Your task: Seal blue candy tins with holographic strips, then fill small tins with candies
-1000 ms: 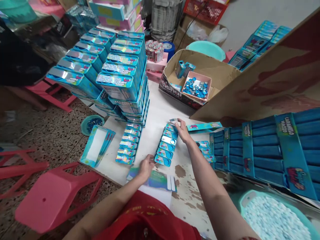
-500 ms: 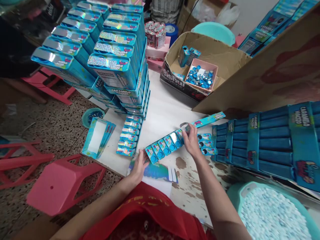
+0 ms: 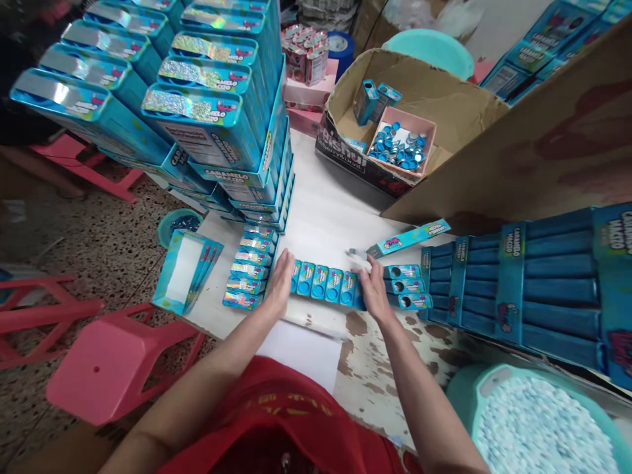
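Observation:
A row of small blue candy boxes (image 3: 319, 283), each with a round blue cap on its top face, stands on the white table between my hands. My left hand (image 3: 281, 280), fingers held together, presses against the row's left end. At the other end my right hand (image 3: 374, 289) has its fingers and thumb against the last box. Clear tape or film (image 3: 359, 258), blurred, shows by my right fingertips. Right of that hand lie three blue boxes with dark open holes (image 3: 409, 286). A filled tray of candy boxes (image 3: 249, 266) lies left of my left hand.
Tall stacks of blue boxes (image 3: 217, 141) rise at the back left. Empty blue trays (image 3: 187, 270) lie at the table's left edge. A long blue carton (image 3: 415, 237), a cardboard box (image 3: 345, 161) with caps, and a tub of pale candies (image 3: 543, 421) stand on the right.
The row of boxes has turned from slanting to nearly level, with its left end raised farther from me. My left hand moved away from my body. The blue printed sheet below no longer shows.

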A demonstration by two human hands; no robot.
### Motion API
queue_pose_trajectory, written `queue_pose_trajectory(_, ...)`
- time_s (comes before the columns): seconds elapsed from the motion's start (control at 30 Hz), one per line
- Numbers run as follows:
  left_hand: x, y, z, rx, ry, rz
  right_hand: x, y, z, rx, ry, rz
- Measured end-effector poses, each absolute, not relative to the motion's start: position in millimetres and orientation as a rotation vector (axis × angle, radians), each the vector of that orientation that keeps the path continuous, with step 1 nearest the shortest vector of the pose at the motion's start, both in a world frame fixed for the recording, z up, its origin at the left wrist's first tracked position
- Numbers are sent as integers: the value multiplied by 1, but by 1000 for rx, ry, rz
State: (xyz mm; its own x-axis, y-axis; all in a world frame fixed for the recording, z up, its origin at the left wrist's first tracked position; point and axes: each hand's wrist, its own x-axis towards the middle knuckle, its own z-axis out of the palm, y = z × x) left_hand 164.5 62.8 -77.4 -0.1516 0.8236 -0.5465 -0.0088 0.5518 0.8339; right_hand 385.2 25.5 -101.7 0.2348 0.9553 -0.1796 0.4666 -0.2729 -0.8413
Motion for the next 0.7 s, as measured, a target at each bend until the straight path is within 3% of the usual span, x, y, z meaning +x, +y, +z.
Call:
queue_pose_trajectory(0.3, 227, 158, -77, 911, 1261, 785, 338, -74, -116, -1867, -830, 902)
queue_pose_trajectory(0.53, 188, 91, -97, 1138, 1435, 982, 358, -90, -105, -1934, -703, 826)
queue_pose_trajectory(0.6, 158, 52, -103, 1256, 1613, 817, 364, -93, -94, -1952, -694, 772)
queue_pose_trajectory(0.7, 127, 3, -103, 1530, 1507, 250, 370, -94, -71, -1995, -712, 649)
